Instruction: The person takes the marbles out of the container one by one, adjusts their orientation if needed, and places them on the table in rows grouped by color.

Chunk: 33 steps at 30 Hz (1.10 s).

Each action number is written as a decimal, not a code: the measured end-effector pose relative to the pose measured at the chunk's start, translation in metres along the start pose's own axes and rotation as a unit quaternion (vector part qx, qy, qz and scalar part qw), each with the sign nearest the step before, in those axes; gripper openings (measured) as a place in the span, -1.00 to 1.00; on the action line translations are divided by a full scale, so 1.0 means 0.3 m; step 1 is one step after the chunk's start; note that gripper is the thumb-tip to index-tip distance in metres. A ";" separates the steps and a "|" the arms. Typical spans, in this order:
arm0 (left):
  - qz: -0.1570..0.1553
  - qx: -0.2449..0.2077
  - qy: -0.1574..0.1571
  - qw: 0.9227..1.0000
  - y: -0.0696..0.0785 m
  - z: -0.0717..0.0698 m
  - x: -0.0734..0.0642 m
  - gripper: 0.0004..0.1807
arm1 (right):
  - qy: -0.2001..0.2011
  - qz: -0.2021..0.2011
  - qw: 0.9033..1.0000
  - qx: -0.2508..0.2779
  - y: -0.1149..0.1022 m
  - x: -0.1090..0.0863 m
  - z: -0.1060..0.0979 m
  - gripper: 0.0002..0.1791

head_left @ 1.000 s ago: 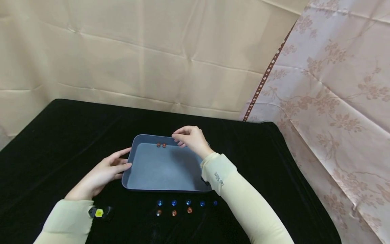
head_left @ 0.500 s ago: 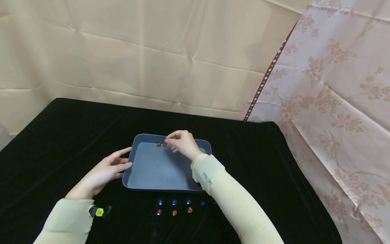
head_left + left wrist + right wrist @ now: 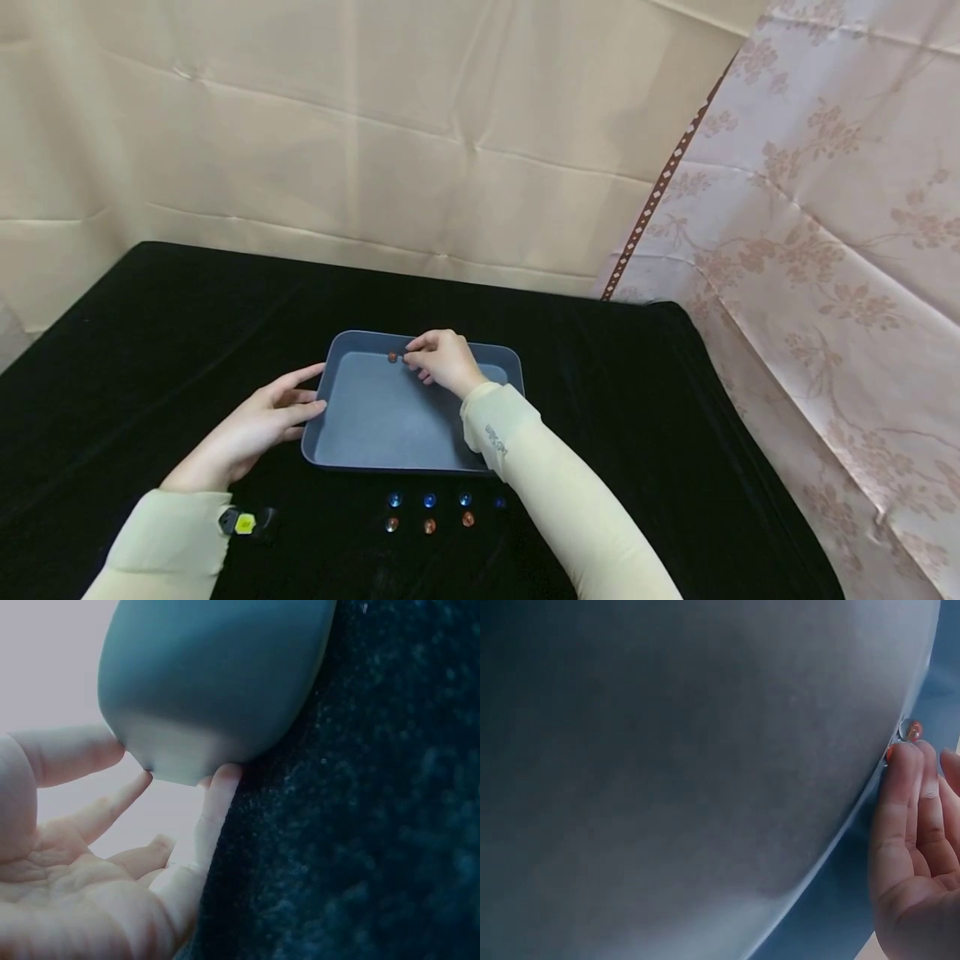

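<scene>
A shallow blue-grey tray point(image 3: 386, 417) lies on the black cloth. My left hand point(image 3: 258, 421) is at its left side, fairly straight fingers touching the outer wall and the thumb at the rim. Inside the tray, my right hand point(image 3: 442, 362) reaches to the far wall, thumb and index finger closed in around an orange-and-clear glass marble point(image 3: 911, 730), which they mostly hide in the head view. Just left of those fingertips sits another orange marble point(image 3: 392, 357), against the far wall. In the right wrist view both marbles show close together at the fingertips.
In front of the tray, several blue marbles point(image 3: 430, 500) form a row, and a row of three orange marbles point(image 3: 429, 526) lies nearer to me. My right sleeve point(image 3: 540, 467) crosses the tray's near right corner. Behind the black-covered table point(image 3: 600, 375) hangs a cream curtain point(image 3: 300, 125).
My right hand has moved left along the tray's far wall and down to the right one of the two orange marbles, covering it. My left hand stays at the tray's left side.
</scene>
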<state>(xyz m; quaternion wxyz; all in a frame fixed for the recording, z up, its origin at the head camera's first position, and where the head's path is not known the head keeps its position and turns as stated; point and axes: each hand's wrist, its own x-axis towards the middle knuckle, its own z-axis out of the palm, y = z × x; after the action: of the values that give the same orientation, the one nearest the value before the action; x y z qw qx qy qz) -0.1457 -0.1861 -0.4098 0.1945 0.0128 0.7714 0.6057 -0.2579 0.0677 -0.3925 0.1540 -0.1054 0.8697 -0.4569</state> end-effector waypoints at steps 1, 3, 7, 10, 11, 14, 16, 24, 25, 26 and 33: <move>0.000 0.001 0.001 1.000 0.000 0.000 0.000 -0.24 | 0.001 0.001 1.000 -0.002 0.000 0.002 0.002 -0.79; -0.001 0.002 0.003 1.000 0.001 0.001 -0.001 -0.24 | 0.003 0.001 1.000 -0.007 -0.001 0.005 0.006 -0.78; -0.005 0.003 0.005 1.000 0.003 0.003 -0.002 -0.24 | 0.003 0.002 1.000 -0.022 -0.005 0.007 0.012 -0.77; -0.006 0.001 0.005 1.000 0.004 0.005 -0.001 -0.24 | 0.005 0.007 0.999 -0.036 -0.007 0.008 0.016 -0.78; -0.005 0.001 0.004 1.000 0.004 0.006 -0.001 -0.24 | 0.006 0.011 0.999 -0.040 -0.007 0.008 0.018 -0.79; -0.003 0.001 0.003 1.000 0.003 0.007 -0.002 -0.25 | 0.008 0.019 0.998 -0.056 -0.007 0.009 0.023 -0.81; -0.002 0.001 0.003 1.000 0.003 0.007 -0.002 -0.25 | 0.010 0.022 0.998 -0.063 -0.006 0.010 0.026 -0.82; -0.002 0.001 0.002 1.000 0.002 0.004 -0.001 -0.24 | 0.018 0.023 0.996 -0.081 -0.006 0.012 0.032 -0.84; -0.003 0.001 0.002 1.000 0.001 0.003 -0.001 -0.24 | 0.017 0.024 0.996 -0.083 -0.007 0.011 0.032 -0.84; -0.003 0.002 0.002 1.000 0.001 0.003 0.000 -0.24 | 0.016 0.025 0.996 -0.086 -0.007 0.012 0.032 -0.84; -0.002 0.000 0.001 1.000 0.001 0.001 0.001 -0.25 | 0.011 0.024 0.994 -0.105 -0.006 0.011 0.034 -0.84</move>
<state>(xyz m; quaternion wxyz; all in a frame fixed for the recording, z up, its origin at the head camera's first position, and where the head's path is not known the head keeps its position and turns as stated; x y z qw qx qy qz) -0.1459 -0.1857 -0.4096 0.1952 0.0108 0.7718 0.6050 -0.2571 0.0576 -0.3971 0.1433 -0.0955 0.9168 -0.3602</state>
